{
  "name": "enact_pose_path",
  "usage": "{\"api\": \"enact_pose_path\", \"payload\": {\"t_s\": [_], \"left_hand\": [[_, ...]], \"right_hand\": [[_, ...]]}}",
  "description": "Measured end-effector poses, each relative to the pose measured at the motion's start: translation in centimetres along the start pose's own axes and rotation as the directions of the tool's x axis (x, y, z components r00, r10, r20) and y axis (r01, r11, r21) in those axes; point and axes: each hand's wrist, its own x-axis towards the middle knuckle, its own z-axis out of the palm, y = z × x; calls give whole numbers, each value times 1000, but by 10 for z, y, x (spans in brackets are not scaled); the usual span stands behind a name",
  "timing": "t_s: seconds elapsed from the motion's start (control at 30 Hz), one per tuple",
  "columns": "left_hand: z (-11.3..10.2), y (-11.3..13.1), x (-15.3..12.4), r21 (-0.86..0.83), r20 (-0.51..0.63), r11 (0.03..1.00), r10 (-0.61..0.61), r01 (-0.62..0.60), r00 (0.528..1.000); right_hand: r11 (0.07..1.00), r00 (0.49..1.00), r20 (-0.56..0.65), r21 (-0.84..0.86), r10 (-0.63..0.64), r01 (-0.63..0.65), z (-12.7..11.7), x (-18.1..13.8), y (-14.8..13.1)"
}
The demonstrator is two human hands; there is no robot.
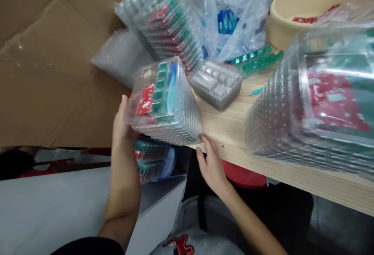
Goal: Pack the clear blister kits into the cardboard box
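The left hand [122, 124] cups one end of a stack of filled clear trays [165, 101] while the right hand [210, 165], fingers spread, props its near edge at the desk [233, 130] rim. The stack overhangs that rim (slick, loosely nested plastic), so I judge a weak squeeze could let it slide apart and drop.

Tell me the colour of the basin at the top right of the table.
The basin is cream-yellow with red lettering inside, clearest in the head view.

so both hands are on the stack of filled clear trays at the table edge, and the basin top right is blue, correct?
Not quite: in the head view the basin is cream, not blue. The left hand and right hand are on the stack of filled clear trays at the table edge.
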Motion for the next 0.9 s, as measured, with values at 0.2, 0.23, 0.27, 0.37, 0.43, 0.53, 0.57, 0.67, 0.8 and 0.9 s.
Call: {"api": "enact_pose_path", "payload": {"t_s": [0.2,0.23,0.27,0.37,0.43,0.53,0.57,0.67,0.8,0.9], "left_hand": [[-15,54,-21,373,73,918,111,-131,991],[-15,58,-23,429,128,896,69,-118,989],[-15,61,-24,461,178,880,31,-111,984],[-12,60,-23,462,260,882,-34,-93,965],[-10,57,-20,438,255,898,-72,-49,964],[-9,55,-19,407,197,913,-132,42,971],[-9,55,-19,396,170,916,-148,70,974],[-8,56,-21,363,84,923,-169,127,982],[-4,58,-18,340,30,936,-104,88,994],[-8,58,-8,352,14,932,-95,84,995]], "right_hand": [[975,988,-92,169,-127,142,-55,54,-68],[964,987,-63,213,-148,158,-59,62,-79],[954,986,-27,250,-163,164,-61,70,-88],[939,984,78,319,-157,125,-53,82,-99],[939,989,120,341,-85,39,-42,83,-90],[926,982,152,345,109,-156,-23,73,-64],[913,971,161,340,179,-224,-17,67,-55],[867,929,193,337,317,-366,4,49,-34],[844,928,202,388,313,-369,33,28,-29],[854,936,226,391,272,-342,52,18,-33]]}}
